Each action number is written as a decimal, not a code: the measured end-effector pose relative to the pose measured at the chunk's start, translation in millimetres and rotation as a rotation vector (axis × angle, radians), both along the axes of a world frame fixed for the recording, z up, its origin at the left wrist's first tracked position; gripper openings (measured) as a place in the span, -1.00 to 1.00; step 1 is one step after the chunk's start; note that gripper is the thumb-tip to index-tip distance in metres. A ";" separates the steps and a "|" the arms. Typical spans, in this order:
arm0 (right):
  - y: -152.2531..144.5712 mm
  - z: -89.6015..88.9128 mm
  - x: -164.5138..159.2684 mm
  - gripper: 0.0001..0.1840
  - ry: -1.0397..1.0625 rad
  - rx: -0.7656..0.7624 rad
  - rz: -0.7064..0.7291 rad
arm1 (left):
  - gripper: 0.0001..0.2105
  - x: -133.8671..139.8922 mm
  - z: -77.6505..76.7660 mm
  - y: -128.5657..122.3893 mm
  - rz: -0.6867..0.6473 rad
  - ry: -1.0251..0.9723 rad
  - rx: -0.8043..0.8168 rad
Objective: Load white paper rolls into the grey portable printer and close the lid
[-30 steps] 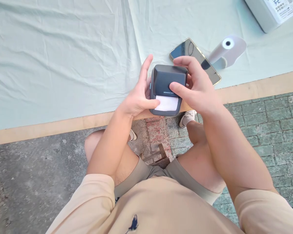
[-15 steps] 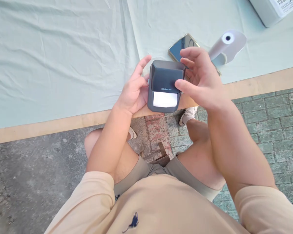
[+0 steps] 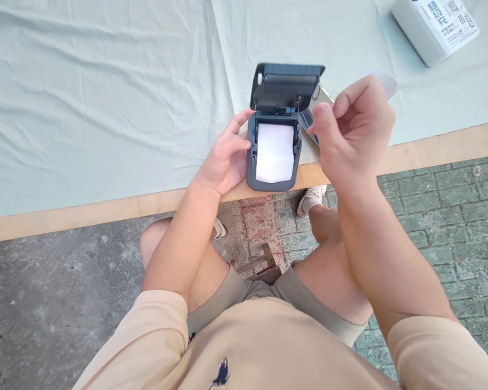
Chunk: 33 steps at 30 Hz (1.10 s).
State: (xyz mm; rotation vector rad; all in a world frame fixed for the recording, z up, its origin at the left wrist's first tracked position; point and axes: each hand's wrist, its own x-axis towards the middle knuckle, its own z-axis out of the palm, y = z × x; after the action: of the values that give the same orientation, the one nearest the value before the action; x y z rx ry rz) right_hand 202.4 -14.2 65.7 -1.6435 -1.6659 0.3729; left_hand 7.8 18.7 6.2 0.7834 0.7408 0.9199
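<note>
My left hand grips the left side of a dark label printer, its fingers against the casing. The printer's lid stands raised on its hinge at the far side. In the bay lies a white paper roll. To the right of the printer, my right hand is raised with its fingers curled in and the thumb near them; nothing shows in its grasp. It is apart from the lid.
Partly hidden behind the printer and my right hand lies a phone. A white sheet's edge shows beyond that hand. At the far right stands a white box with a printed label. The wooden table edge runs below the pale cloth.
The printer's lid has swung up from closed, uncovering the paper roll. My right hand has moved off the printer to the right and curled its fingers. My left hand keeps its hold.
</note>
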 end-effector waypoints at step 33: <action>25.7 -29.4 164.3 -0.64 0.585 0.273 -0.268 | -0.42 -2.7 -7.7 4.6 -0.057 -0.067 0.048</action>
State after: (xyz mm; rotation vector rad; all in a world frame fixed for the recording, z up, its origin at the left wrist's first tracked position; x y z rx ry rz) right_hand 366.7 11.4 36.2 -1.3586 -1.0001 0.4197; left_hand 5.1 23.3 -1.5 0.8082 0.6373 0.9109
